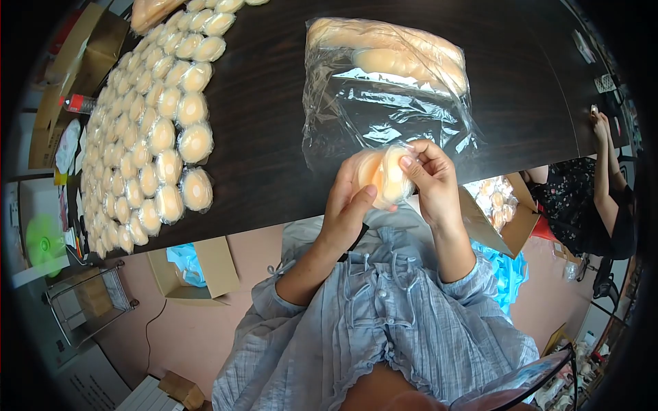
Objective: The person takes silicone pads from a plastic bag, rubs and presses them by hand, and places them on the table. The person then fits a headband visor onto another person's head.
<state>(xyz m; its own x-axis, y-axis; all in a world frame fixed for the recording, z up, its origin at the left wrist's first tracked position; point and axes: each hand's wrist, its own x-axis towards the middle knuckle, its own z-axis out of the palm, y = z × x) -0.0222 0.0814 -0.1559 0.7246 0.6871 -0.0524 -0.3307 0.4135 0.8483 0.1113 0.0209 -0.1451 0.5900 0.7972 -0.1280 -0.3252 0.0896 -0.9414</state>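
My left hand is closed around round beige pads, with its thumb pressed on their lower side. At their right edge, my right hand grips the nearest pad between thumb and fingers. Thin clear film shows around the pads. The exact number held is hidden by the fingers. Just beyond my hands a large clear plastic bag lies on the dark table, with rows of the same beige pads packed at its far end. On the left, many wrapped round beige pads are spread in rows.
The dark table ends just before my lap. An open carton of wrapped pieces stands right, above a blue plastic bag. Another carton and a cart are at left. A co-worker's arm shows far right.
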